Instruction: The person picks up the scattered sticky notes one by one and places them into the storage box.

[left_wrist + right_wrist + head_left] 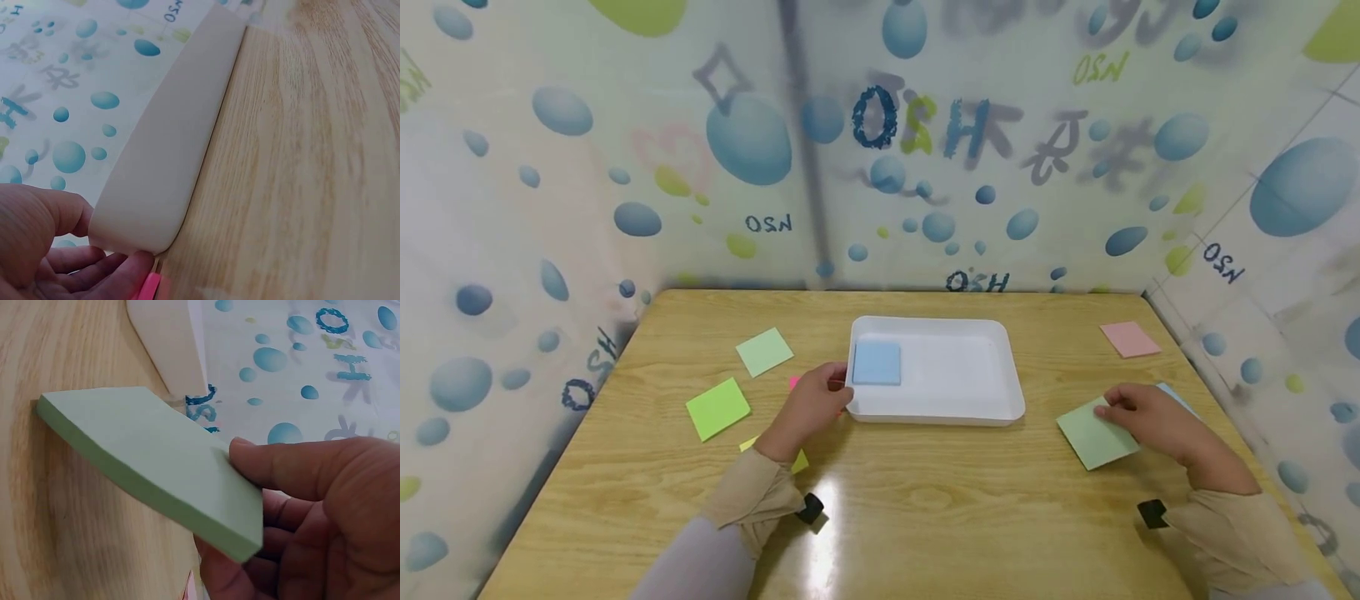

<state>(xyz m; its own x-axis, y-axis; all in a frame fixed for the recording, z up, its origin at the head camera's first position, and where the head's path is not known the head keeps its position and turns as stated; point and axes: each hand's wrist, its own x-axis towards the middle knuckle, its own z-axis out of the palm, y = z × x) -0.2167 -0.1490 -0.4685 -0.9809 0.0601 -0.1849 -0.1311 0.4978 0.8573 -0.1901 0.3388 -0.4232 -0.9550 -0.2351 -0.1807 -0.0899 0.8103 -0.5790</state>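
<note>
A white rectangular tray (947,371) stands mid-table with a light blue sticky note pad (877,363) lying at its left end. My left hand (808,408) grips the tray's near left corner; in the left wrist view the thumb is at the rim and the fingers are against the outer wall. On the right side, my right hand (1157,421) pinches a pale green sticky note pad (150,456) by one edge, thumb on top and fingers beneath. The right wrist view shows that pad tilted and lifted off the table. Behind the right hand, another blue pad (1180,400) is mostly hidden.
Left of the tray lie a mint green pad (765,352), a bright green pad (718,409), a partly covered yellow pad (800,462) and a pink pad (793,382) behind the left hand. A dusty pink pad (1131,340) lies at the back right. Patterned sheets (925,208) enclose the table.
</note>
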